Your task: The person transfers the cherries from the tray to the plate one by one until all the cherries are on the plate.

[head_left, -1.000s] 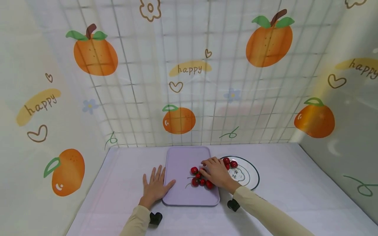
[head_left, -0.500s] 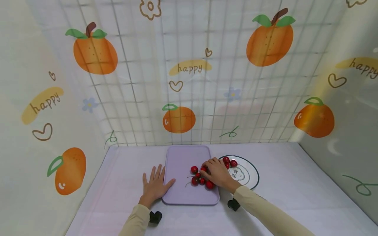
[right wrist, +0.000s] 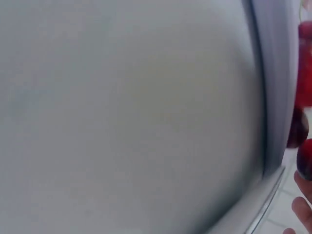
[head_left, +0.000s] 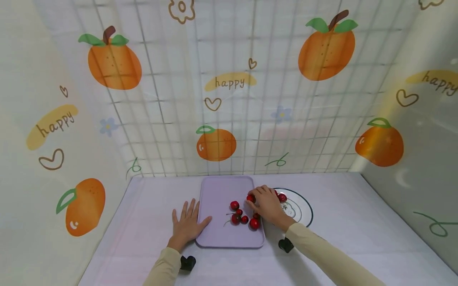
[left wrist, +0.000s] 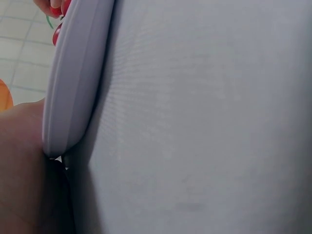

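Observation:
My right hand (head_left: 270, 207) is over the right edge of the lilac tray (head_left: 222, 191), pinching a red cherry (head_left: 251, 198) between thumb and fingers. In the right wrist view a dark red cherry (right wrist: 305, 159) shows at the fingertips. Several more cherries (head_left: 235, 219), some with stems, lie on the right half of the tray. My left hand (head_left: 187, 225) lies flat with fingers spread, its thumb over the tray's left rim. Beyond the right hand is a white plate (head_left: 304, 212) with a dark green rim, partly hidden by that hand, bearing a few cherries (head_left: 282, 198).
The white-covered table (head_left: 354, 226) ends at a sheet (head_left: 307, 131) printed with oranges, hung over a wire grid. Similar sheets stand at both sides. A black heart-shaped piece (head_left: 187, 263) sits by the left wrist, another black piece (head_left: 286, 244) by the right.
My right hand has shifted slightly right and away from me, taking a cherry from the group towards the plate. The left hand keeps its place.

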Tool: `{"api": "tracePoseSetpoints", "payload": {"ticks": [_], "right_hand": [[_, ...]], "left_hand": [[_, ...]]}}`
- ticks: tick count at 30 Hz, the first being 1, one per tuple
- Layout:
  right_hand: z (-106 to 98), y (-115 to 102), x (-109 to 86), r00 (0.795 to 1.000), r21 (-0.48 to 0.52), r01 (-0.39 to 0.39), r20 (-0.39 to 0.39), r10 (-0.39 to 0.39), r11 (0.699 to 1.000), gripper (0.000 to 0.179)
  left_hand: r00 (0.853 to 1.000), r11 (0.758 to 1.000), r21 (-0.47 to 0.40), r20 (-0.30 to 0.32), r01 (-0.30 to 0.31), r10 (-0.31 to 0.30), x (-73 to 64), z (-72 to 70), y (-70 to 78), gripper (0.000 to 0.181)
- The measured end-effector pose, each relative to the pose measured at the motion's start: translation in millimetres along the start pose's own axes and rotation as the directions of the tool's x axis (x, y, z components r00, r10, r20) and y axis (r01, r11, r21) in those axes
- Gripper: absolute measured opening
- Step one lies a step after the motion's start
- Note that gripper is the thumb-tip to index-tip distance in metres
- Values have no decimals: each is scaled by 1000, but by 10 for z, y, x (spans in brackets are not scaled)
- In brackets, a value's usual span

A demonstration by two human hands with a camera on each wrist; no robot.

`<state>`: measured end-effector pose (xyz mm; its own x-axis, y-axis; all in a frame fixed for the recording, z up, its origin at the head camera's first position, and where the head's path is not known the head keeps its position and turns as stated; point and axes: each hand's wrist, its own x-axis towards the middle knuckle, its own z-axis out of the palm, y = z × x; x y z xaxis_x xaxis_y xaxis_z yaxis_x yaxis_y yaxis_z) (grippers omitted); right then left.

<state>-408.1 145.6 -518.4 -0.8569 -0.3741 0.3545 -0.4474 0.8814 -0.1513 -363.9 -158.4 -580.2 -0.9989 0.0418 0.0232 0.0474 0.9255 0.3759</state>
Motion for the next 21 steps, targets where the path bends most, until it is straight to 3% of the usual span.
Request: {"api": "tracePoseSetpoints", "payload": {"ticks": [15, 21], "right_hand": [[-16, 240, -65, 988, -25, -58, -147, 54, 998, 27], [-20, 300, -132, 987, -28, -99, -127, 94, 995, 27]], "left_hand": [[1000, 1000, -5, 3, 4, -4, 33, 30, -34, 93], [1000, 1000, -3, 4, 4, -4, 29, 35, -30, 92]]}}
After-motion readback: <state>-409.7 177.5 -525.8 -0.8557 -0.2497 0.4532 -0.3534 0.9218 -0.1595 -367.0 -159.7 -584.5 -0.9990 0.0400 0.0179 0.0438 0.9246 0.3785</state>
